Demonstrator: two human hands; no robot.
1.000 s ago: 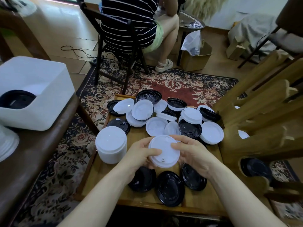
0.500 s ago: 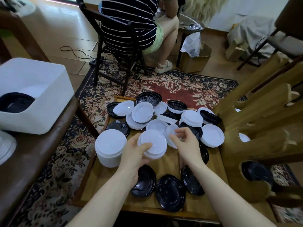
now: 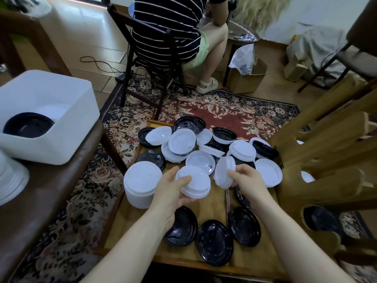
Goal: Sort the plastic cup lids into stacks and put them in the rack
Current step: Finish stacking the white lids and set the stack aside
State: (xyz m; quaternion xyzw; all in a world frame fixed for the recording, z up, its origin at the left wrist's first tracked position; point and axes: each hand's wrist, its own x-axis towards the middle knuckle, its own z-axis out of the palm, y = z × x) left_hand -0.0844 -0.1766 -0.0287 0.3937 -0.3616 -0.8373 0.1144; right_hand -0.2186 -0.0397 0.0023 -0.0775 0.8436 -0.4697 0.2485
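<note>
1. Lying beneath everything, a patterned rug is being covered in part by a low wooden tabletop, on which the lids are being sorted.
2. Standing at the right edge of the tabletop, a wooden rack is being used for storage: white lids are showing in its upper slots and a black lid in a lower one.
3. Resting on a dark bench at the left, a white bin is being occupied by a black lid, with a white stack just in front of it at the frame's edge.
4. Being seated on a dark chair beyond the rug, a person in a striped shirt is being seen from behind.
5. Standing upright at the tabletop's left edge, a tall stack of white lids is being kept just beside the left hand.
6. Being left unsorted at the far end of the tabletop, a heap of loose lids, white and black mixed, is being overlapped; three black lids are lying flat nearest the camera.
7. Being gripped by the left hand, a short stack of white lids is being held above the tabletop, thumb on top and fingers curled beneath.
8. Being pinched at its rim by the right hand, a single white lid is being held on edge, just beside the short stack and apart from it.
</note>
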